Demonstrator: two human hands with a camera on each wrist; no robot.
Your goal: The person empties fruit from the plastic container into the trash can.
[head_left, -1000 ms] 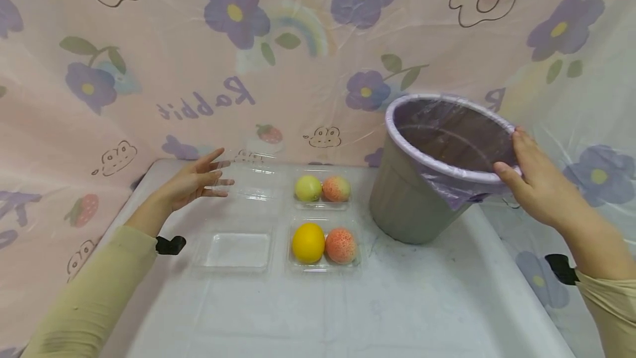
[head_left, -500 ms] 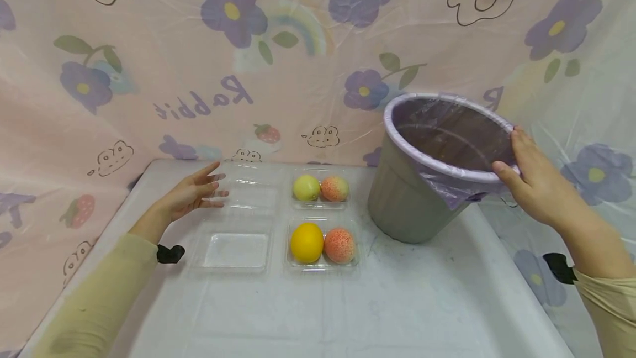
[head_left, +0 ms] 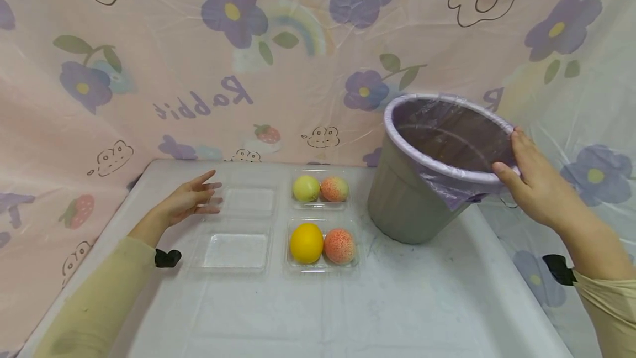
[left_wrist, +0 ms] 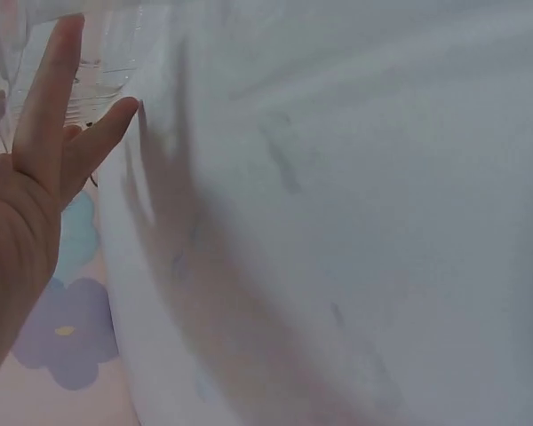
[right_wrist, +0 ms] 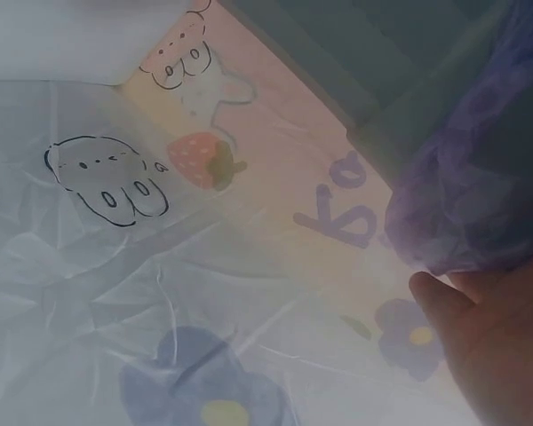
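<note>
My left hand [head_left: 186,200] is low at the back left, fingers spread and fairly straight, fingertips right at the left edge of a clear plastic box [head_left: 248,201]. In the left wrist view its fingers overlap the clear box [left_wrist: 124,44]. Nearer me lies a second clear box [head_left: 236,250] with nothing in it. On the right, my right hand [head_left: 541,187] grips the rim of a grey trash bin [head_left: 412,198], thumb and fingers over the edge. A purple bin liner [head_left: 449,192] is folded over that rim; the right wrist view shows the thumb beside the bunched liner [right_wrist: 480,204].
A clear box [head_left: 323,206] at the back middle holds a yellow-green fruit [head_left: 306,188] and a peach [head_left: 335,188]. Nearer me, another clear box [head_left: 323,269] contains a yellow fruit [head_left: 306,242] and a peach [head_left: 340,246]. A printed curtain [head_left: 298,93] encloses the white-covered table [head_left: 298,314].
My left hand has come down and slightly left, and the clear box at its fingers now lies lower, at the table. The right hand and trash bin have stayed put.
</note>
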